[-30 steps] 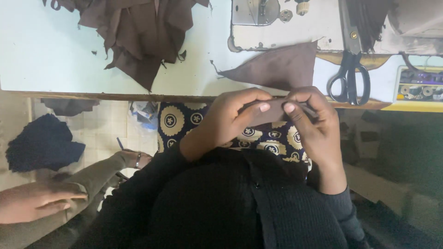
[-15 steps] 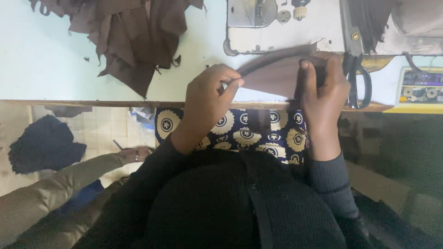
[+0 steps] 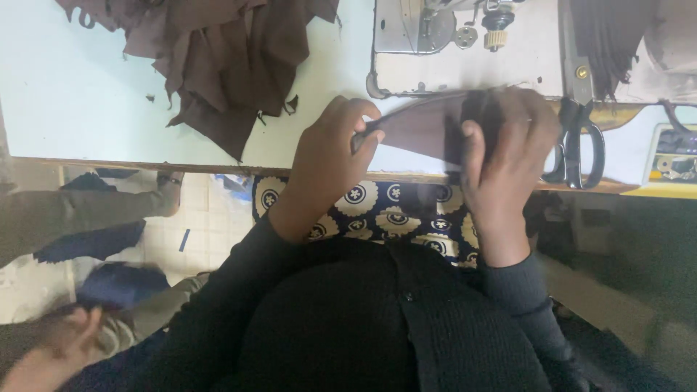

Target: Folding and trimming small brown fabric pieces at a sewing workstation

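My left hand (image 3: 330,149) pinches the narrow left end of a brown fabric piece (image 3: 417,129) over the front edge of the pale table (image 3: 80,101). My right hand (image 3: 508,149) grips the wider right end of the same piece, fingers curled over it. The fabric is stretched flat between both hands, just in front of the sewing machine base (image 3: 465,54). My black sweater and a patterned blue and cream cloth (image 3: 392,210) on my lap show below.
A pile of brown fabric scraps (image 3: 218,51) lies at the table's back left. Black-handled scissors (image 3: 581,138) lie right of my right hand. A yellow box (image 3: 671,160) sits at the far right. Another person's hand (image 3: 51,356) and blue cloth (image 3: 116,283) appear at lower left.
Both hands lifted the brown piece from my lap up onto the table edge and spread it out toward the sewing machine. The other person's arm at left shifted.
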